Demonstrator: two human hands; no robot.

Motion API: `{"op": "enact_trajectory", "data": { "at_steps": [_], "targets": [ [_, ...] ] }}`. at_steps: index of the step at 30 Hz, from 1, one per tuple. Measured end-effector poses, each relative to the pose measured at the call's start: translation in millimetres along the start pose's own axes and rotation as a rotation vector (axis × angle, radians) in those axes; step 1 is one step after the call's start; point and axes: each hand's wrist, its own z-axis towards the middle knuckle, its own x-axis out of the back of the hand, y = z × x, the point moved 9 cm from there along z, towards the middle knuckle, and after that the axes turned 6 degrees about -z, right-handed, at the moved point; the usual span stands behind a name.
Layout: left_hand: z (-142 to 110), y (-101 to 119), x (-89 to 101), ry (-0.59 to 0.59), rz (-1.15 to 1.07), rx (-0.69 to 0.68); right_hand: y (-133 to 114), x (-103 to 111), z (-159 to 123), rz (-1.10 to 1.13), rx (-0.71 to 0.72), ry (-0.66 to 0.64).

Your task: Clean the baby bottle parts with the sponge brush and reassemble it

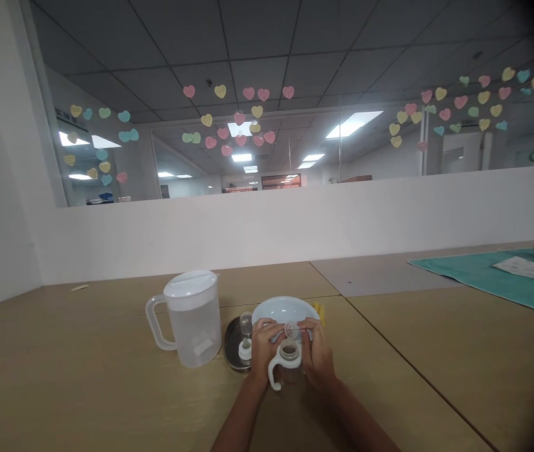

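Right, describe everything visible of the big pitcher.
The pitcher stands upright on the table, left of the dark tray. It looks like translucent plastic, with a whitish lid on, a looped handle pointing left and a pale patch low on its side. Neither left hand nor right hand touches it. Its fill is unclear.

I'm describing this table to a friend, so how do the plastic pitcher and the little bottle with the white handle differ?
The pitcher is much larger than the bottle. The pitcher's top has a lid on it, while the bottle's mouth is open. The pitcher stands away from the hands; the bottle is between the left hand and right hand. Both are upright and have a handle.
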Motion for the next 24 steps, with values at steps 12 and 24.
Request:
{"op": "enact_trajectory", "data": {
  "at_steps": [12, 24],
  "targets": [
    [-4, -23, 22.5, 0.096, 0.072, 0.105, 49, 46, -6, 0.144, -0.460, 0.415],
    [37, -4, -14.3, -0.556, 0.533, -0.044, 60, 20, 1, -0.294, -0.330, 0.141]
  ]
}}
